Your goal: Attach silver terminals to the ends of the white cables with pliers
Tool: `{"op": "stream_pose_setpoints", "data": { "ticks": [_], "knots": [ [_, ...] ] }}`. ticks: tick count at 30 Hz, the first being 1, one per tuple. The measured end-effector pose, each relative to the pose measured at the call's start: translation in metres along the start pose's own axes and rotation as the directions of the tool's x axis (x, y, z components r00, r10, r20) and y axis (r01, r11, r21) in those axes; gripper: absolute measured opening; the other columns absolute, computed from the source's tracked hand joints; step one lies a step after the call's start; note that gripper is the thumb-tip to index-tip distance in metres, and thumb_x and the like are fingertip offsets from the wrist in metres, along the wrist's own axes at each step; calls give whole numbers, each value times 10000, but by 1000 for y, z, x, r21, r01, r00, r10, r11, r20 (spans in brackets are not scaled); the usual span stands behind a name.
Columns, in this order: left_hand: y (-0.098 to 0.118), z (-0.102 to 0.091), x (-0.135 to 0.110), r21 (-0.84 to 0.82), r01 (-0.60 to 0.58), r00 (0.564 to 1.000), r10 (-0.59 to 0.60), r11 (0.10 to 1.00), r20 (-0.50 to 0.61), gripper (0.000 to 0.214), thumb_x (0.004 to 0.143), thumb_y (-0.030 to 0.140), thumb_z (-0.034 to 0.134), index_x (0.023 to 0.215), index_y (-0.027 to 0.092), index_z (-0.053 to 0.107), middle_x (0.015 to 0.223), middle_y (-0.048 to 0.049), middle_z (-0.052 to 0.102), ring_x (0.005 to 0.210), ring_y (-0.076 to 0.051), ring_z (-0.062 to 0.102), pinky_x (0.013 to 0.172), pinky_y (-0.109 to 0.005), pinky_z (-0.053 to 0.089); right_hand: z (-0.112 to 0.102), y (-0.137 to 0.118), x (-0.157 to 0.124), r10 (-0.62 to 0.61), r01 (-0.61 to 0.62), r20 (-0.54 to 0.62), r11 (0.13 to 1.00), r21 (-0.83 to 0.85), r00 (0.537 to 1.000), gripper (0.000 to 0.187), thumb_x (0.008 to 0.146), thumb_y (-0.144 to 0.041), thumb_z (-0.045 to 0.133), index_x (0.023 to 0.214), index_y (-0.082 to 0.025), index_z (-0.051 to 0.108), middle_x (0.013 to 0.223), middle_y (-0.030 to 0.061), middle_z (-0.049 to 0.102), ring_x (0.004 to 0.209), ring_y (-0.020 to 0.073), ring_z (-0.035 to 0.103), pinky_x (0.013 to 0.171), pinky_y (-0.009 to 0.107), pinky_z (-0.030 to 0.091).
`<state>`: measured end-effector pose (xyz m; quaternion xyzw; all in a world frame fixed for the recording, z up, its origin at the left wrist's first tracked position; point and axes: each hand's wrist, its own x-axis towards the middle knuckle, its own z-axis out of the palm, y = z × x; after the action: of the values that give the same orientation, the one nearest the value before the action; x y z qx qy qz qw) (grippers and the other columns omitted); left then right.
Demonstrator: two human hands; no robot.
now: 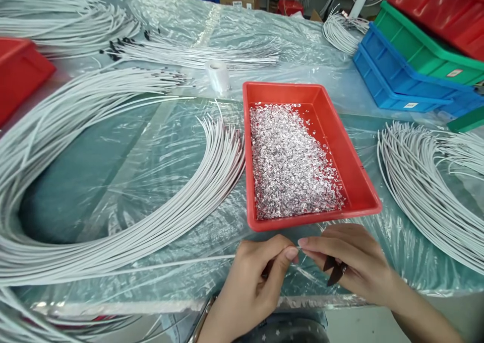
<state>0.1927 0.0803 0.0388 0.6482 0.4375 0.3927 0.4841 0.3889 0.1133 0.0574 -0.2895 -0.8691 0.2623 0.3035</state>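
My left hand [259, 275] is closed around a thin white cable [204, 259], pinching it near its end between thumb and forefinger. The cable runs off to the left, below a big looped bundle. Against that tip, the fingertips of my right hand [351, 262] are pinched together; whether a small piece sits between them is too fine to see. A dark, pointed object [333, 271] is tucked under the right fingers, its kind unclear. Just beyond both hands is a red tray [351, 166] holding a heap of tiny shiny metal pieces [291, 166].
Looped white cable bundles lie left [151, 242] and right [423, 197] of the tray. Behind it stands a roll of clear film [218, 76]. Stacked blue and green bins [416, 46] rise at the back right, a red bin [22, 76] at far left. Plastic sheeting covers the table.
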Motion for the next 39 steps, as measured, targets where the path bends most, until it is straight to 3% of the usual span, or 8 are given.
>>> {"op": "stream_pose_setpoints", "data": {
  "ticks": [6,10,14,18,22,28,39],
  "knots": [
    [-1,0,1,-14,54,998,-54,998,46,283,958,207,413,678,172,429,546,71,284,444,-53,256,431,-205,189,-5,0,1,-1,10,107,996,-87,994,206,1014,-158,370,1113,-147,551,719,10,582,616,146,521,537,292,344],
    [-1,1,2,4,59,996,-60,998,60,275,961,212,407,689,178,429,545,71,288,441,-56,261,436,-209,194,-6,0,0,-4,18,119,993,-116,993,197,986,-118,396,1112,-153,542,689,4,561,562,143,477,514,288,305],
    [-2,3,3,106,12,998,-19,994,59,231,962,204,397,754,183,496,554,63,362,464,-73,347,471,-216,241,-8,0,0,21,-3,157,994,-113,987,203,977,-116,380,1106,-164,529,728,19,582,609,153,521,539,286,316],
    [-5,4,4,216,-49,997,36,975,63,201,963,200,393,829,182,542,646,21,550,553,-109,503,531,-229,322,-11,-1,1,103,-94,197,994,-52,975,162,970,-122,399,1031,-183,536,738,-8,596,615,132,540,559,275,321],
    [-8,5,5,271,-77,996,60,960,71,187,961,198,395,869,182,558,731,-7,621,612,-139,570,563,-245,381,-12,-1,2,185,-176,227,983,-56,956,127,933,-117,484,1018,-195,537,816,-27,621,663,120,559,595,264,340],
    [-5,6,4,318,-103,993,78,942,93,177,950,182,387,932,177,563,789,-32,644,661,-168,605,586,-270,437,-14,-1,0,244,-240,258,970,-46,935,170,903,-101,522,1029,-213,537,821,-32,616,670,126,556,621,258,344],
    [-5,6,6,368,-132,988,90,920,127,174,920,136,387,878,164,553,737,-32,616,640,-171,585,550,-273,408,-14,1,2,331,-361,314,932,38,890,214,845,-49,539,988,-207,552,788,-44,592,663,113,530,602,229,343]
  ]
}}
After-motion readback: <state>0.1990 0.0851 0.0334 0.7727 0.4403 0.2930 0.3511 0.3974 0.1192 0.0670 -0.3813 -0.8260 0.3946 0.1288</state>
